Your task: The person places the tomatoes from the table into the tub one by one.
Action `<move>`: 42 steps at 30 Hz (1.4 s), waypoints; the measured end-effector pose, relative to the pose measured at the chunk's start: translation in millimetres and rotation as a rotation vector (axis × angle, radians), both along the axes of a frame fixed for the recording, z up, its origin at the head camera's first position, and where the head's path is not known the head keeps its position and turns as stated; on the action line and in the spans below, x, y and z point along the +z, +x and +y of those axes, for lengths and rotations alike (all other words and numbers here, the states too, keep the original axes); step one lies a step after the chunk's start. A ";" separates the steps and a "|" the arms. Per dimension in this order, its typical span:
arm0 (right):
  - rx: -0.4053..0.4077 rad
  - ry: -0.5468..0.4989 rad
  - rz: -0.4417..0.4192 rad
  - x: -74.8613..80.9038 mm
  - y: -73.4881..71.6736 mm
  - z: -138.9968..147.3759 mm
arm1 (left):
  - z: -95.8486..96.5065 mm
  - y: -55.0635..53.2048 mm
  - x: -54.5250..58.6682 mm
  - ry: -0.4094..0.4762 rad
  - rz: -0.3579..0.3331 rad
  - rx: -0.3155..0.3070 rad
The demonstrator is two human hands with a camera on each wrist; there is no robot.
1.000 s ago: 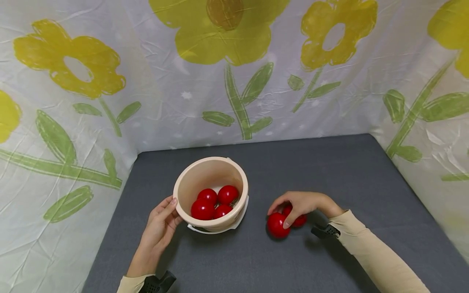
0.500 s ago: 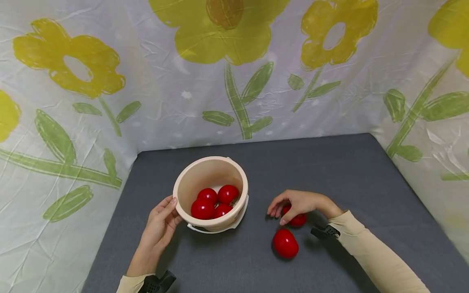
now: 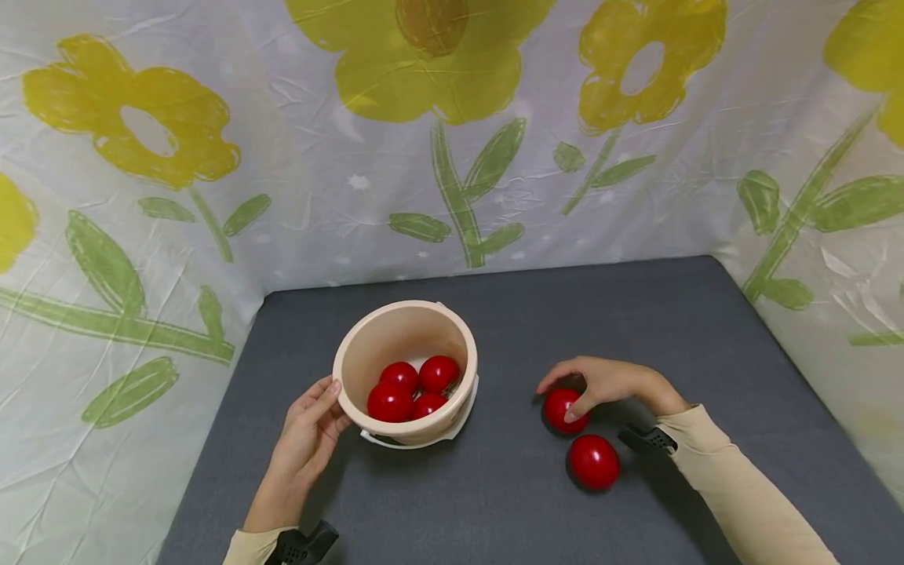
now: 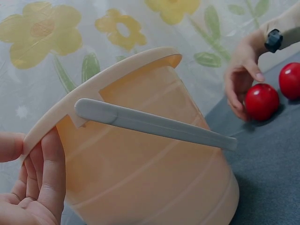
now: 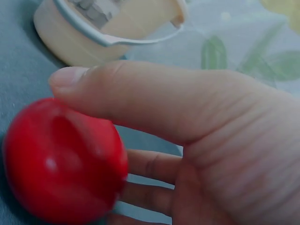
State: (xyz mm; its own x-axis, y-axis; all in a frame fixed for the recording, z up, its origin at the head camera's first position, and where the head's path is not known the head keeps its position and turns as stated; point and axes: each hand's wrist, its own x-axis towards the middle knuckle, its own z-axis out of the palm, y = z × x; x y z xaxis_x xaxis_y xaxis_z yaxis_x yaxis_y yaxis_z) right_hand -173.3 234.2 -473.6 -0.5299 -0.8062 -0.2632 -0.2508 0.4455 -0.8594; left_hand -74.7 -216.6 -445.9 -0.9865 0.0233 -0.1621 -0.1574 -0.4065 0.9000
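A cream bucket (image 3: 356, 345) with a white handle (image 4: 154, 126) stands on the table, tilted toward me, with several red tomatoes (image 3: 390, 402) inside. At its left side my left hand (image 3: 311, 435) pinches the rim between thumb and fingers. To the right of the bucket my right hand (image 3: 607, 380) reaches over a loose tomato (image 3: 561, 412), thumb on its near side and fingers curled behind it. The right wrist view shows that thumb (image 5: 126, 89) across the top of the tomato (image 5: 61, 164). Another tomato (image 3: 593, 462) lies just in front, apart from the hand.
A dark grey cloth (image 3: 466, 510) covers the table. White sheeting (image 3: 318, 180) printed with yellow flowers walls in the back and both sides. Each wrist carries a black device (image 3: 646, 439) at the sleeve end.
One loose tomato, first under my right hand, has rolled toward me and then right. My right hand has shifted right onto the other tomato. Left hand and bucket stay put.
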 end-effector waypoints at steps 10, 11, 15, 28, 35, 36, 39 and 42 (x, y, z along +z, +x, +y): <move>-0.024 0.002 0.002 -3.6 1.1 14.3 | -0.9 -0.2 -0.3 -0.001 -0.005 0.008; -0.028 0.001 0.002 -4.0 1.2 14.5 | -0.9 -0.1 -0.4 -0.002 -0.004 0.008; -0.037 -0.006 -0.001 -6.2 1.8 14.2 | -0.7 0.0 -0.7 -0.004 -0.002 0.005; -0.096 -0.069 0.049 8.1 -2.7 11.6 | -0.2 -0.1 -0.5 0.010 0.002 -0.001; -0.134 -0.104 0.067 41.8 -17.5 3.2 | 0.1 -0.7 -0.4 -0.003 -0.006 0.006; -0.138 -0.102 0.079 48.4 -20.2 1.2 | 0.1 -0.8 -0.3 -0.004 -0.006 0.006; -0.137 -0.108 0.108 69.8 -29.7 -6.1 | 0.1 -0.8 -0.3 -0.005 -0.006 0.006; -0.118 -0.120 0.132 88.5 -40.1 -14.6 | 0.1 -0.5 -0.3 -0.005 -0.007 0.004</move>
State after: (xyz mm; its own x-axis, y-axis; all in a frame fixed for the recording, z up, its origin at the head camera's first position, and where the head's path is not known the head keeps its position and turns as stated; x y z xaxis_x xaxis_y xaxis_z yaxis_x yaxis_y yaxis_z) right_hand -213.4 219.6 -385.1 -0.6464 -0.7575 -0.0915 -0.3166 0.3754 -0.8711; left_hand -75.2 -216.5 -446.1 -0.9854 0.0181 -0.1692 -0.1620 -0.4028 0.9008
